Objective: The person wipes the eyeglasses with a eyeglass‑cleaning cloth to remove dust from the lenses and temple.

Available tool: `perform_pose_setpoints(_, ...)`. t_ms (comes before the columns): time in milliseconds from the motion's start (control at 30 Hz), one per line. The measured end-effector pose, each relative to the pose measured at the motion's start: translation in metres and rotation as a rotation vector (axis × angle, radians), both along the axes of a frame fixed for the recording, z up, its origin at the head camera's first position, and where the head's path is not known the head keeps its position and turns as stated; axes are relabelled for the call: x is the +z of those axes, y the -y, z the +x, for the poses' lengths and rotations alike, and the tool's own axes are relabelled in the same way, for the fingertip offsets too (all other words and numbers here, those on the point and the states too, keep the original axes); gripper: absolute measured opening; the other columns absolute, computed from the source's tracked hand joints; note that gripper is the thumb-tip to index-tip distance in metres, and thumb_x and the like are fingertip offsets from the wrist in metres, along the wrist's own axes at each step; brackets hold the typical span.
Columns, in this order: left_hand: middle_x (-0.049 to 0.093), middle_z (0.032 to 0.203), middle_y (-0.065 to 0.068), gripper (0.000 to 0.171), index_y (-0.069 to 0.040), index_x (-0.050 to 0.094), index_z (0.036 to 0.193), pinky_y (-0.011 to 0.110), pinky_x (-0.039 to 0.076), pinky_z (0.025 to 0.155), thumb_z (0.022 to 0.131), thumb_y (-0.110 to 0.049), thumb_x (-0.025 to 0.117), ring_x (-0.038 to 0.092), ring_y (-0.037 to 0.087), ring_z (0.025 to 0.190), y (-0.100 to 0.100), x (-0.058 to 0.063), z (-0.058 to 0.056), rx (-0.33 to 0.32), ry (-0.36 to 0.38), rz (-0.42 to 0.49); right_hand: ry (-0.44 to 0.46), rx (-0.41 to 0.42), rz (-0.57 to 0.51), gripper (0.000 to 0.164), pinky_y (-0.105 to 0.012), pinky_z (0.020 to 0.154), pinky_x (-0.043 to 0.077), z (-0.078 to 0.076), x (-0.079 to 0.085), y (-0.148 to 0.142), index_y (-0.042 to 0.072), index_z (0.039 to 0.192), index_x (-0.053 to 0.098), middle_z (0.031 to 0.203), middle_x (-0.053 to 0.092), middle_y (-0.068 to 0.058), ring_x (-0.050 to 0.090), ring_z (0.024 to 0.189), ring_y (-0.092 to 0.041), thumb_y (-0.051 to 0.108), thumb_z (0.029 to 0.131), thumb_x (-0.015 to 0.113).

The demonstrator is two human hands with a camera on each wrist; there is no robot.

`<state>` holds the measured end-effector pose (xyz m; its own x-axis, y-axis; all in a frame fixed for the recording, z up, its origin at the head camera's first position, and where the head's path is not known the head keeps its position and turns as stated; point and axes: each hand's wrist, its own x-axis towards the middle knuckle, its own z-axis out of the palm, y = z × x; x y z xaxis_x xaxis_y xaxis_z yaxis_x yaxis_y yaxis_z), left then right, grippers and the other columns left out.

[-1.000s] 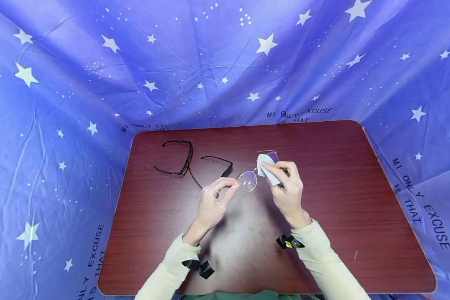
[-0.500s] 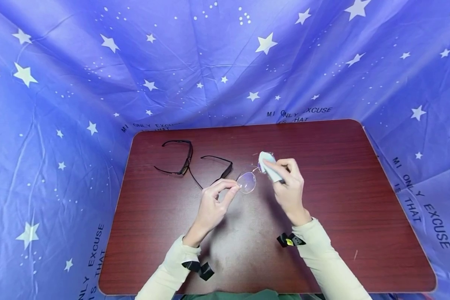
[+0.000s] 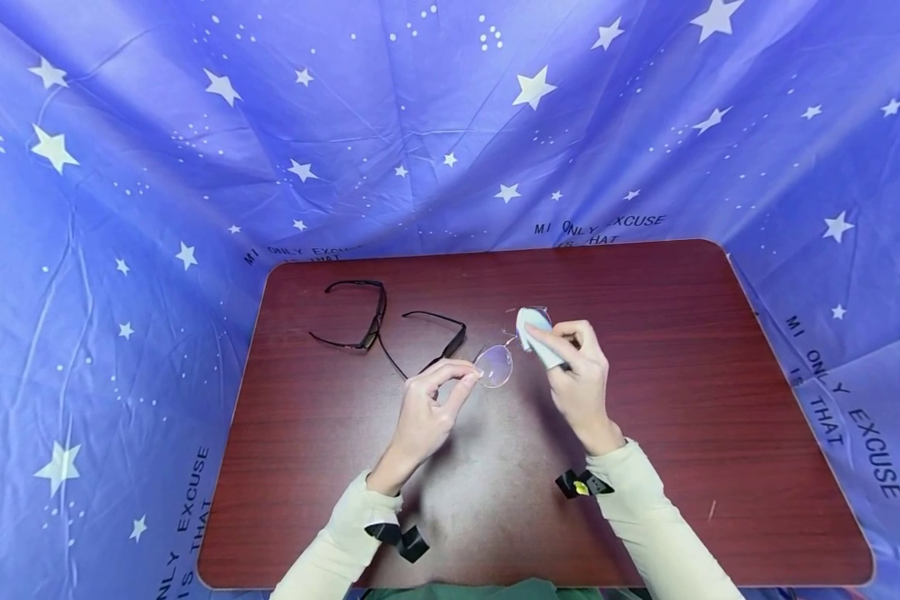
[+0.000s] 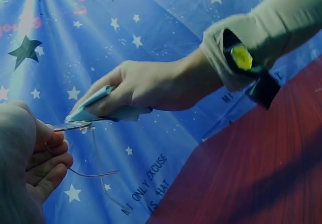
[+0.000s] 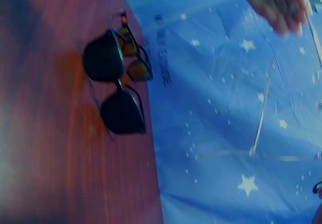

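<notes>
My left hand [image 3: 423, 408] pinches thin-rimmed eyeglasses [image 3: 495, 367] by the near end of the frame, between thumb and fingertips. They are held up over the table, one clear lens showing a faint violet sheen. With my right hand [image 3: 583, 379] I pinch a folded pale cloth [image 3: 542, 340], which lies over the other lens and hides most of it. In the left wrist view the cloth [image 4: 103, 108] wraps the far lens edge, and a thin temple arm [image 4: 95, 174] hangs below. The right wrist view catches the fingers [image 5: 274, 7] of my left hand at the top.
Two dark pairs of glasses lie at the left of the red-brown table [image 3: 682, 375]: black sunglasses [image 3: 453, 340] close beyond my left hand, and another black-framed pair [image 3: 376, 321] farther left, with amber lenses [image 5: 138, 70]. A blue star-patterned curtain [image 3: 420, 125] surrounds the table.
The cloth has made small shifts over the far lens; a violet part of that lens, visible a second ago, is now mostly covered. The left hand keeps its hold on the eyeglasses.
</notes>
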<state>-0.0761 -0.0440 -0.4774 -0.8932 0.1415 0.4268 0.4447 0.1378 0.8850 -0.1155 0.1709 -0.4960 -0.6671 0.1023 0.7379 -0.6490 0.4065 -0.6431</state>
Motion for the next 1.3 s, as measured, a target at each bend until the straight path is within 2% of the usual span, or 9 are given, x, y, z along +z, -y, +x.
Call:
perform_pose_setpoints(133,0.075,0.1,0.015,0.01,0.003,0.076,0.098,0.029,0.057,0.092,0.096,-0.004,0.069,0.071,0.02,0.098,0.0,-0.002,0.0,0.005,0.013,-0.005,-0.011,0.033,0.036,0.029,-0.018,0.072,0.041,0.002,-0.004,0.002,-0.002,0.1,0.08,0.093,0.06,-0.021,0.051,0.079,-0.019,-0.017,0.079,0.068)
perform_pose_setpoints(333,0.076,0.099,0.015,0.008,0.002,0.077,0.098,0.027,0.057,0.092,0.094,0.001,0.07,0.071,0.024,0.097,0.0,-0.001,0.001,0.009,0.006,0.011,0.034,-0.066,-0.021,0.031,-0.013,0.073,0.038,-0.009,-0.005,-0.007,-0.004,0.099,0.079,0.09,0.058,-0.024,0.049,0.081,-0.009,-0.021,0.073,0.078)
perform_pose_setpoints(400,0.075,0.099,0.016,0.008,0.002,0.077,0.098,0.027,0.057,0.092,0.094,0.002,0.07,0.072,0.027,0.096,-0.001,-0.001,0.002,0.011,-0.004,0.018,0.036,-0.07,-0.032,0.031,-0.013,0.073,0.037,-0.009,-0.005,-0.007,-0.004,0.098,0.079,0.09,0.058,-0.024,0.048,0.081,-0.008,-0.021,0.073,0.079)
perform_pose_setpoints(533,0.075,0.099,0.017,0.008,0.003,0.076,0.097,0.028,0.058,0.09,0.093,0.004,0.07,0.072,0.031,0.094,0.0,-0.002,0.001,0.018,-0.012,0.015,0.017,0.01,0.009,0.032,-0.015,0.072,0.04,-0.002,-0.005,-0.001,-0.003,0.099,0.08,0.092,0.06,-0.021,0.051,0.08,-0.012,-0.021,0.075,0.071)
perform_pose_setpoints(667,0.076,0.1,0.015,0.008,0.002,0.076,0.098,0.029,0.058,0.09,0.095,0.002,0.069,0.073,0.026,0.095,0.001,-0.002,0.001,0.018,0.009,0.01,0.002,0.066,0.045,0.035,-0.017,0.071,0.042,0.002,-0.005,0.004,-0.002,0.1,0.08,0.093,0.061,-0.02,0.053,0.078,-0.017,-0.021,0.076,0.064)
perform_pose_setpoints(767,0.076,0.1,0.016,0.008,0.003,0.076,0.098,0.028,0.057,0.092,0.095,0.002,0.069,0.072,0.026,0.097,0.002,-0.003,0.002,0.019,0.02,0.002,0.012,0.017,0.027,0.033,-0.015,0.072,0.04,-0.001,-0.004,0.002,-0.003,0.1,0.079,0.092,0.06,-0.022,0.051,0.079,-0.015,-0.023,0.075,0.069)
perform_pose_setpoints(967,0.074,0.096,0.022,0.008,0.009,0.074,0.095,0.025,0.056,0.091,0.091,0.011,0.068,0.071,0.035,0.093,0.001,-0.002,0.001,0.038,0.0,-0.012,0.037,-0.084,-0.014,0.032,-0.011,0.075,0.037,-0.009,0.002,-0.003,-0.008,0.097,0.077,0.089,0.057,-0.026,0.048,0.082,-0.007,-0.026,0.071,0.077)
perform_pose_setpoints(1200,0.076,0.1,0.016,0.008,0.003,0.076,0.097,0.028,0.057,0.092,0.093,0.004,0.069,0.073,0.029,0.096,0.003,-0.003,0.0,0.038,0.004,-0.018,0.023,0.055,0.039,0.031,-0.015,0.071,0.041,0.003,-0.005,0.004,-0.001,0.102,0.08,0.093,0.061,-0.019,0.052,0.079,-0.012,-0.018,0.077,0.073)
perform_pose_setpoints(1300,0.076,0.101,0.013,0.008,0.002,0.077,0.098,0.029,0.057,0.092,0.095,-0.001,0.069,0.073,0.026,0.097,0.005,-0.003,0.0,0.028,0.008,-0.014,0.015,0.061,0.038,0.029,-0.015,0.072,0.042,0.003,-0.006,0.004,-0.001,0.102,0.08,0.093,0.062,-0.019,0.053,0.079,-0.013,-0.017,0.078,0.074)
